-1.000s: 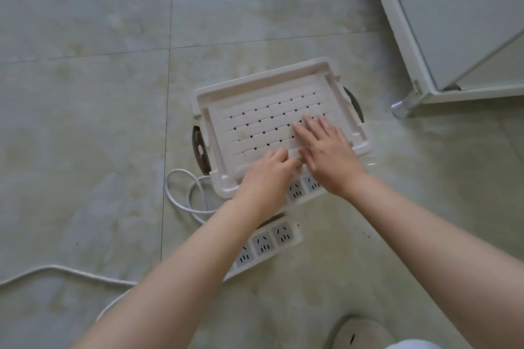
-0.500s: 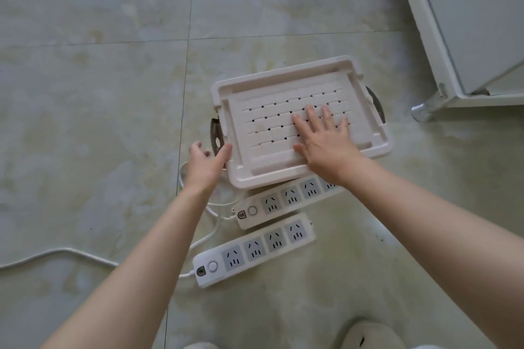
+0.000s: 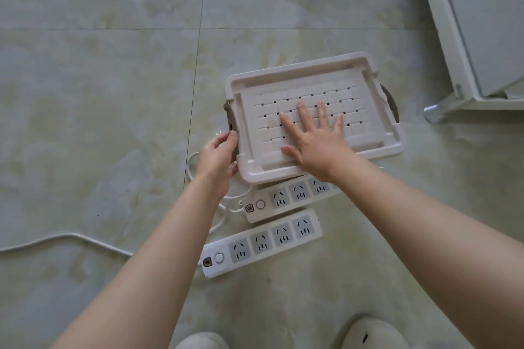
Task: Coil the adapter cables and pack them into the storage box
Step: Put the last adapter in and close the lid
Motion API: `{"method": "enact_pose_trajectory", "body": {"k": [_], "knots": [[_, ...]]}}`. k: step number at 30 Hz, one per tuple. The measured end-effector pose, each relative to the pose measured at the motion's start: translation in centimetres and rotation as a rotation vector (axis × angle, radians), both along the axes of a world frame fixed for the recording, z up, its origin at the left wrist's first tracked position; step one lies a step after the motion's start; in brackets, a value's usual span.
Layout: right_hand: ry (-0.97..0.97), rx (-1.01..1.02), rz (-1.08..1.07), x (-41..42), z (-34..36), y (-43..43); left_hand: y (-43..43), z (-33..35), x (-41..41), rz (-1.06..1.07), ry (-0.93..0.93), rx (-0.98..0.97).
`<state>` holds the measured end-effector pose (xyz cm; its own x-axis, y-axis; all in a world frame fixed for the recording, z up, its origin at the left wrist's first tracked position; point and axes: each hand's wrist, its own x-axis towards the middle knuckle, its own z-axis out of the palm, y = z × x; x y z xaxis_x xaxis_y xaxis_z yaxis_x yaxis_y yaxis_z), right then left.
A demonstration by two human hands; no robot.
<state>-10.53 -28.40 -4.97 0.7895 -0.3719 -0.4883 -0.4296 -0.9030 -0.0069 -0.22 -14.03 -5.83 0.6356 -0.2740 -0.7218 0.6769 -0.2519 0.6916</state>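
Observation:
A cream storage box with a woven-pattern lid [image 3: 354,88] stands on the tiled floor. My right hand [image 3: 314,136] lies flat on the lid with its fingers spread. My left hand [image 3: 218,156] grips the brown latch handle [image 3: 230,119] at the box's left end. Two white power strips lie in front of the box: the nearer-to-box strip [image 3: 286,198] is partly under my right wrist, the second strip [image 3: 263,244] is closer to me. A white cable [image 3: 71,236] runs left across the floor, and loops of it lie under my left wrist.
A white cabinet or frame with a metal foot [image 3: 436,110] stands at the upper right. My two feet in pale slippers [image 3: 368,331] show at the bottom edge. Glossy tiled floor surrounds everything.
My left hand left the lid's front, moved to the box's left side and closed round the latch handle. My right hand stayed flat on the lid.

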Motion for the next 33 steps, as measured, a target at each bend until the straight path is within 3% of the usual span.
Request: {"method": "enact_pose_trajectory", "body": {"k": [3,8,15,18,21,24,27,31,33], "knots": [[-0.001,-0.003,0.001,0.0,0.0,-0.1,0.2,0.2,0.5,-0.003,0.068,-0.014],[-0.011,-0.008,-0.004,0.0,-0.1,-0.1,-0.3,0.2,0.7,-0.070,-0.004,0.088],[-0.020,-0.015,-0.003,-0.2,-0.7,0.2,-1.3,-0.1,-0.6,-0.123,-0.328,0.325],[-0.114,0.025,-0.028,-0.6,-0.6,0.3,-1.4,0.2,-1.4,-0.222,-0.538,0.417],[-0.370,0.138,-0.116,-3.0,-0.8,1.0,-2.2,0.7,-2.5,-0.474,-0.942,0.579],[-0.667,0.109,-0.338,-7.4,-1.7,0.3,-4.1,1.2,-3.7,-0.782,-1.233,0.503],[-0.795,0.045,-0.624,-10.7,-1.4,-2.5,-6.5,1.5,-5.2,-1.105,-1.248,0.440],[-0.827,0.073,-0.795,-11.0,-1.0,-6.1,-9.4,1.0,-7.0,-1.382,-1.230,0.494],[-0.822,0.236,-0.983,-9.9,-0.8,-7.5,-10.1,0.7,-7.4,-1.421,-1.192,0.533]]}}
